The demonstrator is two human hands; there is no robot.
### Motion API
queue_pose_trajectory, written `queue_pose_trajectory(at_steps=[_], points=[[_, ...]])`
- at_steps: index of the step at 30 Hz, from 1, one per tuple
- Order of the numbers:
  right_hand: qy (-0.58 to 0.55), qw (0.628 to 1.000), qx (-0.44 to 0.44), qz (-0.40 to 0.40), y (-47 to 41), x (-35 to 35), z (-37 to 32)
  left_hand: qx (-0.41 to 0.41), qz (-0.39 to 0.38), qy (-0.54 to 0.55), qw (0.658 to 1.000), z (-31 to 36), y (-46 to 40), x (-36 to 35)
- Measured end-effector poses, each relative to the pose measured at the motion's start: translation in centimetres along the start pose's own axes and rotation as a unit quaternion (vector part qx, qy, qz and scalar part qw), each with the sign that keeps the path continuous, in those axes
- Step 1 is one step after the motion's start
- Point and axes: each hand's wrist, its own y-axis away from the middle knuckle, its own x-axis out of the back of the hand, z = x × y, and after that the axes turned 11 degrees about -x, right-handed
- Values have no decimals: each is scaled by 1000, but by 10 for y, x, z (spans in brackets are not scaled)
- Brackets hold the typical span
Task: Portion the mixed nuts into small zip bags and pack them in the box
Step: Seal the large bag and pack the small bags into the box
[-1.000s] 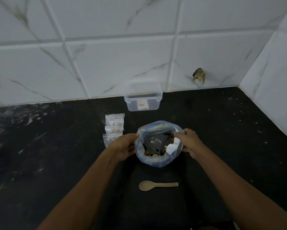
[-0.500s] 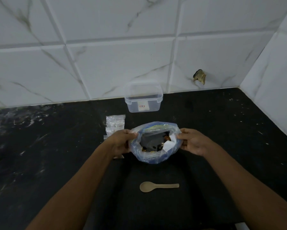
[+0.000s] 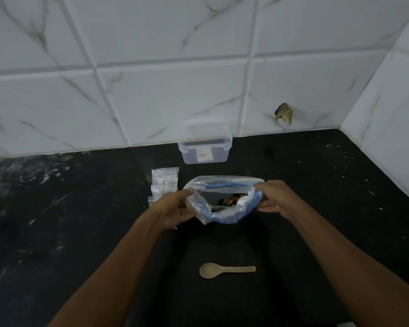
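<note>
On a dark kitchen counter (image 3: 316, 185), my left hand (image 3: 172, 208) and right hand (image 3: 273, 197) each pinch a side of the rim of the large nut bag (image 3: 222, 215), spreading its mouth; mixed nuts (image 3: 231, 202) show inside. Portioning appears barely begun: the small zip bags (image 3: 164, 182) lie stacked just left of it, seemingly unfilled, the spoon (image 3: 224, 270) lies untouched nearer me, and the lidded box (image 3: 204, 143) waits by the wall.
</note>
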Motion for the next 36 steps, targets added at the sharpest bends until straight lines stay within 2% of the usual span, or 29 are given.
queue_pose_trajectory(at_steps=[3, 6, 8, 10, 12, 14, 15, 17, 20, 22, 25, 31, 34, 36], points=[[-70, 994, -18, -80, 3, 3, 0, -28, -73, 20, 997, 1, 4, 3], [-76, 992, 11, -102, 3, 2, 0, -55, -59, -63, 995, 3, 1, 2], [-35, 998, 40, -37, 4, -4, 0, -60, -5, -108, 992, 3, -3, 1], [54, 989, 91, 101, 5, -14, 2, -105, 94, -219, 966, 1, -6, -3], [133, 948, 180, 225, 4, -26, 6, -175, 171, -325, 914, -4, -8, -8], [164, 922, 230, 263, 3, -30, 11, -202, 171, -346, 900, -9, -10, -10], [173, 923, 231, 253, 2, -27, 12, -192, 149, -334, 911, -8, -10, -10], [164, 949, 198, 182, -1, -17, 11, -144, 86, -269, 949, -4, -9, -5], [22, 996, 85, 9, 2, -1, 5, -79, 19, -118, 990, 4, -4, 0], [-66, 995, 11, -72, 5, 5, 4, -57, 6, -13, 998, 5, -5, 4], [-128, 986, -47, -98, 0, 12, 3, -41, -7, 65, 997, 9, -7, 6], [-124, 981, -95, -117, 3, 9, 2, -26, -10, 41, 999, 10, -10, 10], [-114, 988, -54, -94, 4, 8, -3, -32, -13, -40, 999, 11, -10, 11], [-67, 996, 3, -62, 1, 9, -4, -64, 6, -128, 990, 11, -12, 11]])
